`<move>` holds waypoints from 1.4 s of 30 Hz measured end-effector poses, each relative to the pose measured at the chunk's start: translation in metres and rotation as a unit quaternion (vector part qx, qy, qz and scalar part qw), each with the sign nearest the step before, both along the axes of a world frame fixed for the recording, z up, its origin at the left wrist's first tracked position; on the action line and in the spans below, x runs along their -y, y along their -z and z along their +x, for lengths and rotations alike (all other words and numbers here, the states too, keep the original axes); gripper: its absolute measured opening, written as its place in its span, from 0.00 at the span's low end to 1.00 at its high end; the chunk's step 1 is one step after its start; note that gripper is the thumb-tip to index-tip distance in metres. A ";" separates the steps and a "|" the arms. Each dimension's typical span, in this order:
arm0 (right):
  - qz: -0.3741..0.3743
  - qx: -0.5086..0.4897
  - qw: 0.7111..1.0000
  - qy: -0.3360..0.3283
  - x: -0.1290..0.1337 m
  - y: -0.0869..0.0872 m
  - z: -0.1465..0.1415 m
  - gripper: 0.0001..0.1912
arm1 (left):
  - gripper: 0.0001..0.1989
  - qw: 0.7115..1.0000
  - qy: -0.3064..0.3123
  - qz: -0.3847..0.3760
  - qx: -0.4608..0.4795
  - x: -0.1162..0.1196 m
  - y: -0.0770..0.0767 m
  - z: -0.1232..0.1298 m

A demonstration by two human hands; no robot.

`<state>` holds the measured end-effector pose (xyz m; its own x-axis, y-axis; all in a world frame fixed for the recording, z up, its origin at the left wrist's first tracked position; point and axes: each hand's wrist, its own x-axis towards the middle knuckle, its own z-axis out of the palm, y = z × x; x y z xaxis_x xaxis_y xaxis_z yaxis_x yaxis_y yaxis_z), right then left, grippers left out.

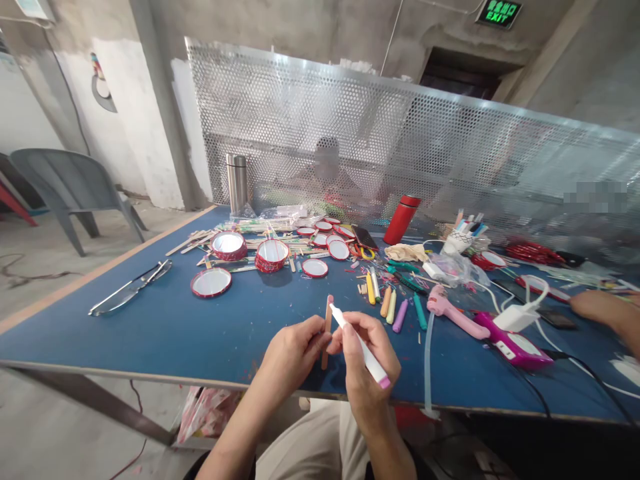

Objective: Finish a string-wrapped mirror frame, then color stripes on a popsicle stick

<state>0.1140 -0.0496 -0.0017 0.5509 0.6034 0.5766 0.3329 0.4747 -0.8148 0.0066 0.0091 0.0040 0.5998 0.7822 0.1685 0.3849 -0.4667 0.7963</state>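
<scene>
Between the fingers of my left hand (300, 347) a thin wooden stick (327, 320) stands nearly upright over the table's front edge. Its top end looks pinkish. My right hand (370, 353) is closed round a white marker (367, 350) with a pink end, and the marker's tip points up and left, at or very near the stick's top. Beyond my hands lie round red-rimmed discs (211, 283), some of them stacked. Several coloured clay-like sticks (400, 315) lie to the right of the marker.
Glasses (131, 288) lie at the left on the blue table (165, 340). A pink glue gun (460, 317), a purple power strip (523, 347) and cables are on the right. A red bottle (403, 220) stands behind. Another person's arm (607, 313) reaches in from the right.
</scene>
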 end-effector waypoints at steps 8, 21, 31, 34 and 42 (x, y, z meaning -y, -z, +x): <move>0.003 -0.020 0.999 0.029 0.000 -0.004 -0.001 0.04 | 0.12 1.000 -0.006 0.001 -0.007 0.000 0.000 -0.002; -0.002 -0.017 0.999 0.037 0.000 -0.001 0.000 0.05 | 0.13 1.000 -0.007 0.002 -0.008 -0.001 0.000 -0.001; -0.004 0.005 1.000 0.009 0.000 -0.001 0.000 0.04 | 0.13 1.000 -0.002 0.007 -0.001 0.001 -0.001 -0.001; -0.004 -0.012 0.999 0.032 0.000 -0.002 0.000 0.05 | 0.13 1.000 -0.005 0.008 -0.006 0.000 -0.001 -0.001; -0.001 -0.008 1.000 0.013 0.000 -0.004 -0.002 0.05 | 0.12 1.000 0.002 0.001 0.000 0.000 -0.002 -0.002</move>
<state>0.1119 -0.0498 0.0028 0.5754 0.5898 0.5666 0.3320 0.4647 -0.8209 0.0049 0.0088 0.0062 0.6025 0.7797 0.1706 0.3835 -0.4703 0.7948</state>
